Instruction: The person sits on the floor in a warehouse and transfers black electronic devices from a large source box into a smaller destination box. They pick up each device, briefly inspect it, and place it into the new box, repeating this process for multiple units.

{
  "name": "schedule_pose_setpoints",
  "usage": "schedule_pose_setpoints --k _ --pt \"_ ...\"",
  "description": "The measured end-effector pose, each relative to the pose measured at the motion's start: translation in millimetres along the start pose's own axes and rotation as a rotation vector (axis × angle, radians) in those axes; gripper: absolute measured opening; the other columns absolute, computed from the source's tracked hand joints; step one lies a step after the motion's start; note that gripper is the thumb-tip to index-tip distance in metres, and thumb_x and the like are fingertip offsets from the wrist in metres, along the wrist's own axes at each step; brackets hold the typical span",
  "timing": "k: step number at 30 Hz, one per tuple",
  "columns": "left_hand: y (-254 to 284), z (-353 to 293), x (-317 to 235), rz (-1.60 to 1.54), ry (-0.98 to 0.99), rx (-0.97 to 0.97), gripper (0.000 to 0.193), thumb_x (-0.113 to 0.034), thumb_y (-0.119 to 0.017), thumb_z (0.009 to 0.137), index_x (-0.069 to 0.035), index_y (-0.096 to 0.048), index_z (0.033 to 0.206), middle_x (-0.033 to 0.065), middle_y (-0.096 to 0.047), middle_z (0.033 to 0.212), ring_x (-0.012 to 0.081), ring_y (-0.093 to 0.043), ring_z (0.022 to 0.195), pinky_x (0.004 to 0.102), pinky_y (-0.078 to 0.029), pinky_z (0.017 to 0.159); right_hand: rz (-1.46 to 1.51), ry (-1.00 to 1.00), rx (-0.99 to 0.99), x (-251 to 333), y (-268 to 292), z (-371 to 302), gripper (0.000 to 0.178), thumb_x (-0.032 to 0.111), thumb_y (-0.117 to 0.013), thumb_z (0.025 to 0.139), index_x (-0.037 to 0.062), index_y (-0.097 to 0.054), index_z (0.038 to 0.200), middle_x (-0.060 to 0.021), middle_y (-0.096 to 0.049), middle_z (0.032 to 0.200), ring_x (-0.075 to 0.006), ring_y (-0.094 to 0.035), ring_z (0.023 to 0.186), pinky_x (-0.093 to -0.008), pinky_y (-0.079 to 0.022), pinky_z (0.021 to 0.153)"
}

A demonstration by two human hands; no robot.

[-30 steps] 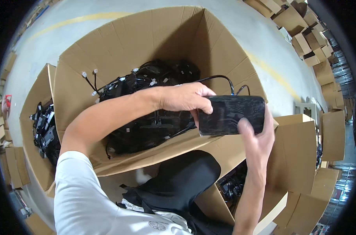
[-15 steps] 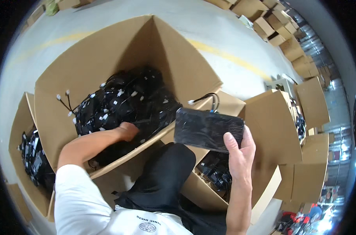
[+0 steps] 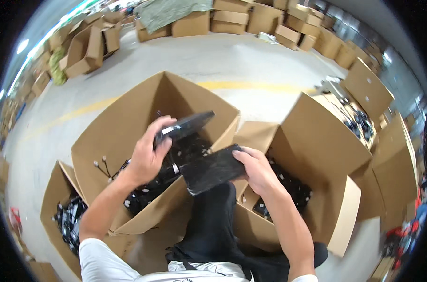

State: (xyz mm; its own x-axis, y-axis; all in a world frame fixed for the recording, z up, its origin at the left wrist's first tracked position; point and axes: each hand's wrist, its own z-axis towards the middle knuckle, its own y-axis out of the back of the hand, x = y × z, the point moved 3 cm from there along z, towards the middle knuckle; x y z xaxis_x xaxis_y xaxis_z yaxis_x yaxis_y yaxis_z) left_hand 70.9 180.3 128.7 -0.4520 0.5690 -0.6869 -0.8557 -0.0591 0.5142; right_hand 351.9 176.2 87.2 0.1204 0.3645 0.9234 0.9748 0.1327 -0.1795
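My left hand grips a flat black rectangular unit by its end, tilted above the big cardboard box. In that box lie black units with cables and small white connectors, partly hidden by my left arm. A second black slab-like unit, with a scuffed face, is held by one end in my right hand, over the box's near edge. The two units are close together but whether they touch is hard to tell. What exactly these units are does not show.
Another open carton at my right holds more black units. A smaller box stands at the left with similar parts. Farther right, a carton contains black cabled pieces. Stacked boxes line the far side.
My left hand has come up out of the big box with a black unit in it. My right hand has brought its unit leftward, toward the other one. The view has tilted up.
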Motion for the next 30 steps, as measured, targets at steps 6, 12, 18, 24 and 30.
schedule_pose_setpoints --k 6,12,18,24,30 --pt "-61 -30 -78 0.278 -0.711 0.297 0.069 -0.03 -0.086 0.08 0.004 -0.054 0.131 0.0272 -0.061 0.131 0.0454 -0.062 0.122 0.0518 -0.051 0.103 0.248 -0.112 -0.001 -6 12 -42 0.032 0.021 -0.044 0.106 -0.0003 -0.067 0.114 -0.0119 -0.075 0.096 -0.02 -0.074 0.077 -0.0378 -0.063 0.061" --pt "-79 -23 -122 -0.148 -0.376 0.253 0.073 -0.002 -0.087 0.072 0.003 -0.05 0.135 0.0251 -0.063 0.133 0.0341 -0.064 0.122 0.0431 -0.051 0.104 0.287 0.471 -0.263 -27 60 -92 0.053 0.044 -0.046 0.109 -0.0044 -0.061 0.124 -0.0086 -0.066 0.118 -0.0152 -0.062 0.109 -0.0315 -0.051 0.095" --pt "-110 -29 -143 -0.546 0.145 0.286 0.07 -0.012 -0.086 0.078 0.004 -0.049 0.136 0.017 -0.064 0.129 0.0218 -0.064 0.117 0.0355 -0.052 0.1 0.095 0.73 -0.497 -46 64 -138 0.038 0.033 -0.053 0.106 -0.003 -0.062 0.101 0.003 -0.053 0.08 -0.0073 -0.046 0.077 -0.0242 -0.041 0.071" --pt "-151 -36 -158 -0.508 -0.086 0.075 0.086 -0.06 -0.078 0.085 0.005 -0.048 0.135 0.0133 -0.062 0.122 0.0158 -0.063 0.107 0.0299 -0.052 0.091 0.407 0.719 -0.637 -76 64 -137 0.043 0.037 -0.041 0.111 0.0014 -0.061 0.099 0.0016 -0.055 0.085 -0.0082 -0.048 0.083 -0.0255 -0.042 0.078" --pt "-166 -30 -149 -0.493 0.084 0.076 0.081 -0.057 -0.083 0.081 0.003 -0.054 0.127 0.0091 -0.066 0.111 0.0139 -0.063 0.1 0.0284 -0.053 0.086 0.478 0.669 -0.575 -73 70 -157 0.041 0.042 -0.061 0.103 0.0013 -0.06 0.109 -0.0018 -0.061 0.089 -0.0092 -0.054 0.081 -0.0263 -0.047 0.074"
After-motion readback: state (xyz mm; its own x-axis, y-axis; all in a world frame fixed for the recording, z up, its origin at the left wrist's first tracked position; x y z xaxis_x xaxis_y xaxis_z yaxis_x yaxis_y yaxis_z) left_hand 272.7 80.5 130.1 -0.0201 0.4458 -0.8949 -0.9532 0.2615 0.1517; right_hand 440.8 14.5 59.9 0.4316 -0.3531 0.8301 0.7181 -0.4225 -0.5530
